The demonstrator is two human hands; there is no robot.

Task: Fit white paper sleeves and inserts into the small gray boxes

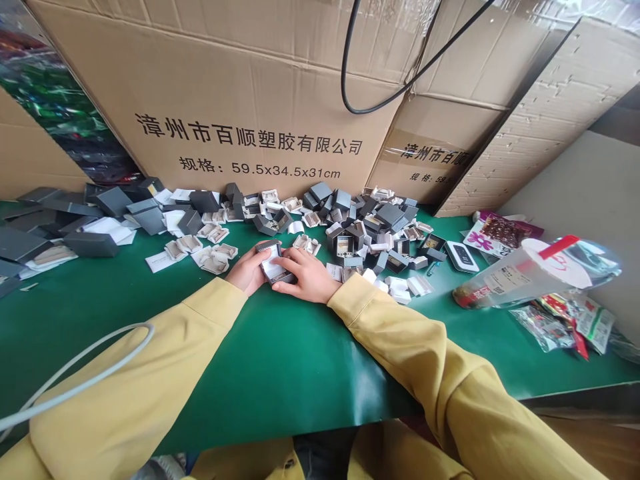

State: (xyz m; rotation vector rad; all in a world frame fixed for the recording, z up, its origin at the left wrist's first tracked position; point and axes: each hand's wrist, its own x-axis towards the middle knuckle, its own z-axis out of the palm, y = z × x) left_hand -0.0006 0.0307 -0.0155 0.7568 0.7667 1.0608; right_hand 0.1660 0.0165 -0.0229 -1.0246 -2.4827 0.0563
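My left hand [249, 271] is wrapped round the left side of a small dark grey box [275, 252], which stands open and shows a white inside. From the right, my right hand [309, 275] reaches over the same box, its fingers on the white part and the lower edge. Whether my right fingers grip anything small there is hidden. Just beyond my hands lie pale moulded inserts [215, 259] and a heap of small dark boxes [350, 243], some open with golden contents.
Larger dark boxes [93, 244] and white papers lie at the left. Tall cartons [240, 87] wall off the back. At the right are a white device [461, 257], a plastic drink cup [520, 273] and snack packets [565, 323]. A white cable [100, 341] crosses my left sleeve.
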